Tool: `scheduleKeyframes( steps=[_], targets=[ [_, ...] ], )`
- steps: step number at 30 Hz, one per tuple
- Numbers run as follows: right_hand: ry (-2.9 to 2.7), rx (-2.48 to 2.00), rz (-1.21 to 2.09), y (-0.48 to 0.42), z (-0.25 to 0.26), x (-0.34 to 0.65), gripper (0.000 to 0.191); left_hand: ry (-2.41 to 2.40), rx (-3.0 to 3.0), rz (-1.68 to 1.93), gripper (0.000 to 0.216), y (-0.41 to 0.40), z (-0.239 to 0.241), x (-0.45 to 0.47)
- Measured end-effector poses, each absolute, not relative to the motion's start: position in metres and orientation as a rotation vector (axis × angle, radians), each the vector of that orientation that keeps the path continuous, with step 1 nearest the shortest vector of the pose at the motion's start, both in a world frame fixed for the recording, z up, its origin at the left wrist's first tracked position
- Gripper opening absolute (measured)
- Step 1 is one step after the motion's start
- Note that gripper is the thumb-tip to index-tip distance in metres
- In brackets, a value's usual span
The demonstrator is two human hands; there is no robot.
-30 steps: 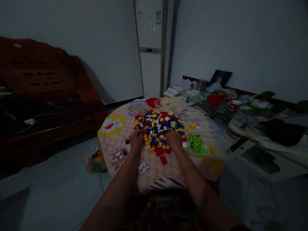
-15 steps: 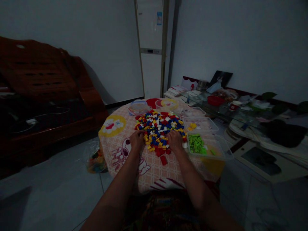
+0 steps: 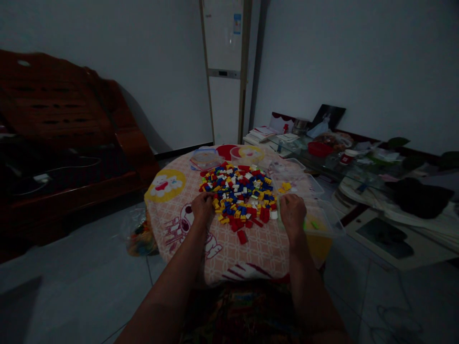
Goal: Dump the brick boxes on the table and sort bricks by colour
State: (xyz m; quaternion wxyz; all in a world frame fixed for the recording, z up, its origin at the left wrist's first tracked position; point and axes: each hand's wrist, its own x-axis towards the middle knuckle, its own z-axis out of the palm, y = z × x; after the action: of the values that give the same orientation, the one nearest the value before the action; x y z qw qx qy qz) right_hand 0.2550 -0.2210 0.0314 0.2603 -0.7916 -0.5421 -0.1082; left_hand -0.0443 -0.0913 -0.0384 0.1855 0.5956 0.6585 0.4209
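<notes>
A loose pile of toy building bricks [image 3: 234, 192] in red, blue, yellow and white lies mid-table. At its left edge rests my left hand [image 3: 202, 207], fingers curled together; whatever they may pinch is hidden. My right hand [image 3: 294, 213] hangs over the near clear plastic box [image 3: 337, 225], with its fingers closed and their contents out of sight. It covers most of the green bricks there, though one green brick [image 3: 314, 224] shows beside it. Behind, another clear box [image 3: 316, 185] holds a few yellow bricks [image 3: 285, 187]. A single red brick [image 3: 242, 237] lies in front of the pile.
A patterned cloth covers the round table [image 3: 247, 260]. Further clear containers [image 3: 206, 158] stand along its far side. To the right is a cluttered glass table [image 3: 304, 152] with a red bowl [image 3: 320, 149]. A wooden bench [image 3: 71, 110] stands left, near a bag [image 3: 141, 239] on the floor.
My right hand has moved right, from the near right side of the pile to above the box of green bricks. My left hand stays at the pile's left edge.
</notes>
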Motion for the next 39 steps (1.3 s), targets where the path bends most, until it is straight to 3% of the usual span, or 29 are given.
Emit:
scheduleKeyframes(
  steps=[5, 13, 25, 39],
  targets=[
    [-1.403, -2.207, -0.357, -0.229, 0.029, 0.262, 0.029, 1.839, 1.677, 1.187, 0.031, -0.092, -0.036, -0.044],
    [-1.775, -1.856, -0.293, -0.198, 0.011, 0.209, 0.03, 1.837, 1.672, 1.188, 0.031, -0.094, -0.033, -0.043],
    [-1.839, -2.234, -0.097, -0.158, 0.004, 0.183, 0.041, 1.846, 1.718, 1.162, 0.033, -0.092, -0.036, -0.046],
    [-1.866, -2.128, -0.02, -0.158, -0.003, 0.185, 0.033, 1.833, 1.72, 1.17, 0.033, -0.092, -0.037, -0.046]
  ],
)
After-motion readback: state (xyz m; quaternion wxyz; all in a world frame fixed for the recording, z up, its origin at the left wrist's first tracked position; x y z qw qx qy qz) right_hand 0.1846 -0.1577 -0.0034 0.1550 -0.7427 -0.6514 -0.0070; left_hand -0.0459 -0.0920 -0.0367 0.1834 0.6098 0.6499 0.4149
